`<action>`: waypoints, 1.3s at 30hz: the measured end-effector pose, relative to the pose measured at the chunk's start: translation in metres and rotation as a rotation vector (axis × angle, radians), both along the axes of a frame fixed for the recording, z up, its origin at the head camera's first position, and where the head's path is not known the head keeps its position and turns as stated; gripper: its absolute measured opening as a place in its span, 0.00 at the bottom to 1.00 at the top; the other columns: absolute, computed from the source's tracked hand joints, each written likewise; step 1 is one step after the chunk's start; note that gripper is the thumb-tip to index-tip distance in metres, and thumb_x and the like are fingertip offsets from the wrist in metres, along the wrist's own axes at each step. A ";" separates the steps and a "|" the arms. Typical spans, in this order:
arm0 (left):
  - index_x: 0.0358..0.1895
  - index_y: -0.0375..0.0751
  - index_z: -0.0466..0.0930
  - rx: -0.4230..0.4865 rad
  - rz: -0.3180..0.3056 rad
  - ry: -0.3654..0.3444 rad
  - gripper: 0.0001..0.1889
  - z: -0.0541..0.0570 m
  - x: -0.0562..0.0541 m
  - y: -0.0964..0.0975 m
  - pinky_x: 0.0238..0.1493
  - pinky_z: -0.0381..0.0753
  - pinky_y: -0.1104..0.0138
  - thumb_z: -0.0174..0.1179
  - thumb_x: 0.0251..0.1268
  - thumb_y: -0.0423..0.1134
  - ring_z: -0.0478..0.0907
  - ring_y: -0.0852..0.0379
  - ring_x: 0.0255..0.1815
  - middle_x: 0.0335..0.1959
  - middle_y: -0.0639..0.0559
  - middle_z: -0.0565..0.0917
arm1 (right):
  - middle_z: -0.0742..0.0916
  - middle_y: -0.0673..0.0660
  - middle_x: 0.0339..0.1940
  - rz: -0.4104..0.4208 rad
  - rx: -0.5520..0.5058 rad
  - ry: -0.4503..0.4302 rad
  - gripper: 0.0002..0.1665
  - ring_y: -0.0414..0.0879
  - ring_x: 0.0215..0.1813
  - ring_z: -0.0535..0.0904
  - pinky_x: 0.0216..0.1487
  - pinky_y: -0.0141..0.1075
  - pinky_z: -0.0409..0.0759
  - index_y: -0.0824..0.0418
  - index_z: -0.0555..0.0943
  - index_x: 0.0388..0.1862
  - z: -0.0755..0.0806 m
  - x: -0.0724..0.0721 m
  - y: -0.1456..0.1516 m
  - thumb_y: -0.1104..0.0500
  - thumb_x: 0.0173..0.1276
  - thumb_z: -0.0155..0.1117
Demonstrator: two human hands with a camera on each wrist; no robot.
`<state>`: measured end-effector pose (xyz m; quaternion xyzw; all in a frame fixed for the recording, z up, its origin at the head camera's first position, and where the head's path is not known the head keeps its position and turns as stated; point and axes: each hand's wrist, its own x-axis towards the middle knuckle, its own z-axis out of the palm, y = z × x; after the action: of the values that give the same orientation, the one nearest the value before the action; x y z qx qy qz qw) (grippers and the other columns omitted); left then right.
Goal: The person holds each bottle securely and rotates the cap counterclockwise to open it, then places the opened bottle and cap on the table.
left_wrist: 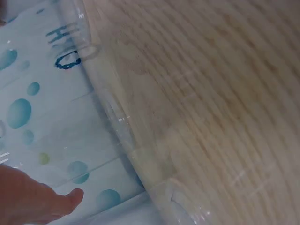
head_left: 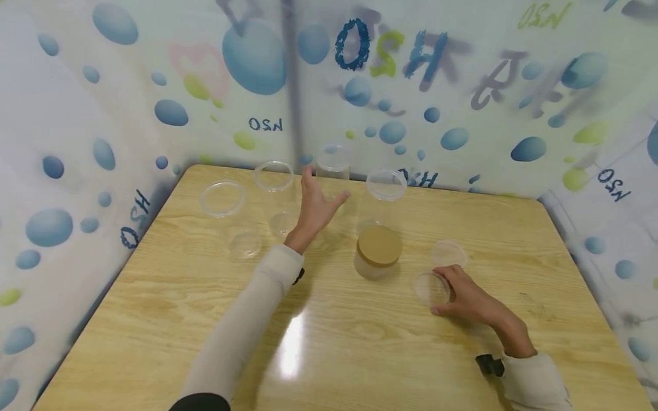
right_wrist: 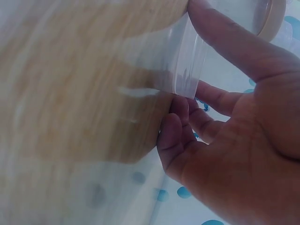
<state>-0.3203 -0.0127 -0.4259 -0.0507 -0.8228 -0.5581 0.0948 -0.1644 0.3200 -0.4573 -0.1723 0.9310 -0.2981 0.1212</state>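
My left hand point(head_left: 317, 208) reaches to the back of the table, thumb and fingers spread beside a tall clear plastic cup point(head_left: 333, 162). Whether it touches the cup, I cannot tell. In the left wrist view only part of the left hand point(left_wrist: 35, 199) shows, against the patterned cloth. My right hand point(head_left: 470, 297) pinches the edge of a clear round lid point(head_left: 429, 289) at the table. The right wrist view shows the thumb and curled fingers of the right hand point(right_wrist: 248, 108) around the lid's clear rim point(right_wrist: 187, 65). Just behind it lies another clear disc point(head_left: 450, 253).
Three more clear cups stand nearby: one at far left point(head_left: 235, 228), one left of my left hand point(head_left: 277, 197), one to its right point(head_left: 382, 205). A short jar with a tan lid point(head_left: 379, 245) sits mid-table. Patterned cloth point(head_left: 432, 137) hangs behind the wooden table point(head_left: 360, 342).
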 end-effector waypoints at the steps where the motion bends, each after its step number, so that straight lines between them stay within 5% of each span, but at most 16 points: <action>1: 0.79 0.38 0.36 0.008 0.003 -0.018 0.55 0.000 -0.003 -0.001 0.75 0.56 0.51 0.70 0.61 0.46 0.49 0.42 0.79 0.79 0.38 0.47 | 0.73 0.69 0.57 -0.001 0.001 0.000 0.48 0.62 0.59 0.71 0.57 0.58 0.71 0.74 0.67 0.65 0.000 -0.001 0.000 0.52 0.53 0.80; 9: 0.79 0.40 0.31 -0.039 0.000 -0.078 0.59 0.001 -0.016 -0.002 0.73 0.60 0.49 0.71 0.59 0.48 0.53 0.40 0.78 0.79 0.35 0.51 | 0.73 0.68 0.56 -0.013 0.002 -0.011 0.48 0.62 0.58 0.71 0.57 0.58 0.71 0.73 0.68 0.65 -0.002 -0.002 -0.001 0.52 0.53 0.80; 20: 0.79 0.46 0.36 0.012 -0.037 -0.037 0.53 -0.005 -0.008 -0.006 0.75 0.57 0.52 0.69 0.62 0.47 0.53 0.46 0.79 0.79 0.42 0.54 | 0.73 0.68 0.55 0.000 -0.005 -0.012 0.48 0.61 0.58 0.71 0.56 0.58 0.71 0.73 0.67 0.66 -0.003 0.000 -0.002 0.52 0.54 0.80; 28: 0.79 0.49 0.41 0.000 -0.054 -0.009 0.52 -0.002 0.020 -0.015 0.73 0.60 0.48 0.69 0.61 0.50 0.58 0.46 0.77 0.77 0.44 0.59 | 0.73 0.68 0.56 0.000 -0.007 -0.024 0.48 0.62 0.59 0.71 0.56 0.59 0.71 0.72 0.67 0.66 -0.001 0.001 -0.001 0.51 0.54 0.79; 39: 0.77 0.43 0.50 -0.085 -0.109 0.048 0.48 0.022 0.066 -0.025 0.69 0.66 0.47 0.71 0.59 0.47 0.63 0.46 0.74 0.73 0.46 0.66 | 0.72 0.69 0.56 0.002 0.004 -0.014 0.50 0.62 0.57 0.71 0.55 0.58 0.71 0.73 0.66 0.67 -0.002 0.000 -0.002 0.51 0.54 0.80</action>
<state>-0.2542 -0.0380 -0.4043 -0.1130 -0.8392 -0.5256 0.0818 -0.1641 0.3182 -0.4596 -0.1709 0.9305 -0.2973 0.1286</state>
